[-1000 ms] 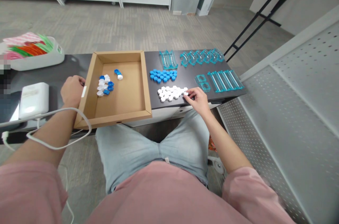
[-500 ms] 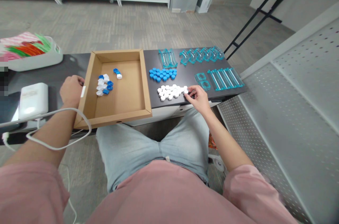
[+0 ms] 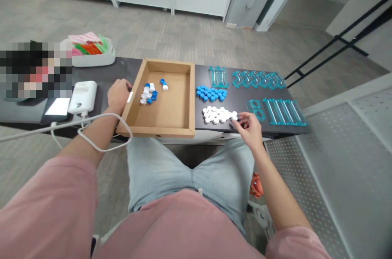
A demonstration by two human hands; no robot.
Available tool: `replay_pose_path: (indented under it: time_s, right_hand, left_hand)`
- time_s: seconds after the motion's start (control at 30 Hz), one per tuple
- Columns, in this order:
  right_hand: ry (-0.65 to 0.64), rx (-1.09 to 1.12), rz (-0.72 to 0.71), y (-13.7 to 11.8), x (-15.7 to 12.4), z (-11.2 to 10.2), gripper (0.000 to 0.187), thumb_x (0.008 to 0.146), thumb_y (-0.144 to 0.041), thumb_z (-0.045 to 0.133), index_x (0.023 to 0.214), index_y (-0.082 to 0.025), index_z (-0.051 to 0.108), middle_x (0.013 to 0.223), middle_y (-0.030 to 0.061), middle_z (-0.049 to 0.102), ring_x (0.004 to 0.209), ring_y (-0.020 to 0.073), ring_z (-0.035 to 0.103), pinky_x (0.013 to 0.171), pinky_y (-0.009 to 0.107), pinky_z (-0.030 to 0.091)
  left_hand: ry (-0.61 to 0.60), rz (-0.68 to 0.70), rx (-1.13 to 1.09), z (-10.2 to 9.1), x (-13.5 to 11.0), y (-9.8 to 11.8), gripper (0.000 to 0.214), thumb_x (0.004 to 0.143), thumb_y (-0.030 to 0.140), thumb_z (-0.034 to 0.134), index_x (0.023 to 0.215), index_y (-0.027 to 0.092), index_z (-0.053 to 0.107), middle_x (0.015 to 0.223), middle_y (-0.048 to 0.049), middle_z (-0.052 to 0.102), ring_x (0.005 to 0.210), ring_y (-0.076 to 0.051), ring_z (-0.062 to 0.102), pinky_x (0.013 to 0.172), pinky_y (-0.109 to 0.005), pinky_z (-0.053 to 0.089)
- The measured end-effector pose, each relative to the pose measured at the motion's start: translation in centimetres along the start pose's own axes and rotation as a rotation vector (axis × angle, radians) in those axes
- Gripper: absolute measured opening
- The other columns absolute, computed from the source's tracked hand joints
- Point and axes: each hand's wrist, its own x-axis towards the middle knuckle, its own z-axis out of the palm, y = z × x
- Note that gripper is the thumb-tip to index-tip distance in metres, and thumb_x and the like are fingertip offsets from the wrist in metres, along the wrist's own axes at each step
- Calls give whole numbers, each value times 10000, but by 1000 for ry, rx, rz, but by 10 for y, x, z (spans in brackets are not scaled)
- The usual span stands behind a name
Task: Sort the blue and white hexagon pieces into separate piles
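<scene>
My right hand [image 3: 249, 128] has thumb and forefinger closed at the rightmost white hexagonal piece [image 3: 234, 115], which lies at the end of a flat cluster of white hexagonal pieces [image 3: 217, 114]. Behind them sits a cluster of blue hexagonal pieces [image 3: 211, 93]. A shallow cardboard box [image 3: 191, 100] stands to the left, with several blue and white pieces [image 3: 149, 94] loose inside and a short joined group [image 3: 164, 84] nearby. Against the box's left wall, my left hand [image 3: 118, 95] is curled; a small dark spot shows at its fingertips, and what they hold is unclear.
Clear teal-edged plastic parts [image 3: 284, 112] lie in rows at the right, with curved ones [image 3: 259, 79] behind. At left are a white power bank [image 3: 82, 96], a white cable [image 3: 99, 118] across my forearm, a phone [image 3: 57, 107] and a basket [image 3: 93, 61] of colourful strips.
The view has swung left, so everything sits further right in the picture. My right hand stays at the same end of the white cluster, and my left hand stays by the box.
</scene>
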Motion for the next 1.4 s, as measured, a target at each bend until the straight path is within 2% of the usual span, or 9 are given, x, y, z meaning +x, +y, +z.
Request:
replay_pose_path:
  time_s: [0.2, 0.33, 0.43, 0.57, 0.73, 0.87, 1.07, 1.23, 1.4]
  right_hand:
    - [6, 84, 87, -19, 4, -7, 334, 926, -621, 833, 1154, -411, 707, 1080, 128, 705, 654, 321, 613, 596, 554, 493]
    - [-75, 11, -123, -66, 27, 12, 204, 990, -572, 800, 1129, -437, 736, 982, 97, 674, 704, 356, 613, 688, 609, 560]
    - [-299, -25, -392, -115, 60, 55, 125, 1068, -460, 742, 1160, -377, 754, 1019, 97, 719, 814, 331, 668, 809, 570, 619]
    - [-644, -134, -638, -164, 114, 144, 249, 1095, -321, 701, 1334, -278, 758, 1204, 101, 755, 935, 272, 745, 979, 484, 628]
    - [-717, -521, -735, -175, 161, 235, 363, 1022, -121, 702, 1332, -272, 817, 1307, 146, 764, 1028, 322, 772, 912, 450, 597]
    - [-724, -574, -755, -170, 172, 256, 299, 1000, -95, 694, 1195, -270, 839, 1208, 138, 817, 976, 316, 774, 823, 418, 561]
    - [-762, -413, -613, -177, 166, 222, 180, 995, -251, 793, 1171, -270, 762, 963, 72, 842, 868, 288, 779, 801, 382, 583]
    - [-578, -79, -471, -165, 156, 126, 303, 1090, -559, 774, 1195, -283, 703, 999, 54, 834, 863, 253, 780, 851, 394, 630]
    - [-283, 101, -264, -91, 127, 25, 464, 1052, -751, 779, 1150, -309, 681, 1000, 25, 804, 850, 232, 770, 814, 391, 640]
  left_hand:
    - [21, 18, -62, 6, 0, -3, 207, 1137, 275, 617, 1214, 162, 773, 1329, -143, 751, 1027, -219, 624, 897, -341, 405]
    - [69, 45, -85, 16, 5, -6, 193, 1090, 289, 651, 1185, 188, 785, 1295, -177, 758, 1140, -303, 706, 946, -388, 477]
    - [103, 64, -108, 22, 7, -7, 180, 1064, 282, 652, 1155, 201, 785, 1272, -189, 766, 1187, -350, 723, 981, -422, 510]
    - [125, 92, -120, 25, 7, -8, 199, 1067, 294, 635, 1169, 202, 779, 1273, -206, 774, 1229, -387, 722, 1023, -467, 524]
    - [131, 104, -157, 28, 8, -9, 169, 1067, 279, 641, 1154, 209, 768, 1257, -210, 766, 1238, -386, 722, 1034, -489, 513]
    - [140, 119, -167, 30, 7, -8, 145, 1077, 265, 645, 1131, 193, 759, 1243, -221, 766, 1232, -373, 726, 1014, -484, 497]
    - [82, 97, -102, 20, 2, -2, 194, 1100, 260, 594, 1172, 181, 756, 1291, -211, 759, 1271, -374, 721, 1043, -465, 505]
    - [43, 73, -81, 11, -2, 1, 208, 1095, 271, 596, 1200, 193, 758, 1339, -202, 743, 1287, -373, 709, 1071, -443, 511]
    - [-3, 43, -12, 7, 0, -2, 240, 1105, 303, 585, 1225, 186, 757, 1363, -176, 734, 1177, -325, 696, 1012, -397, 510]
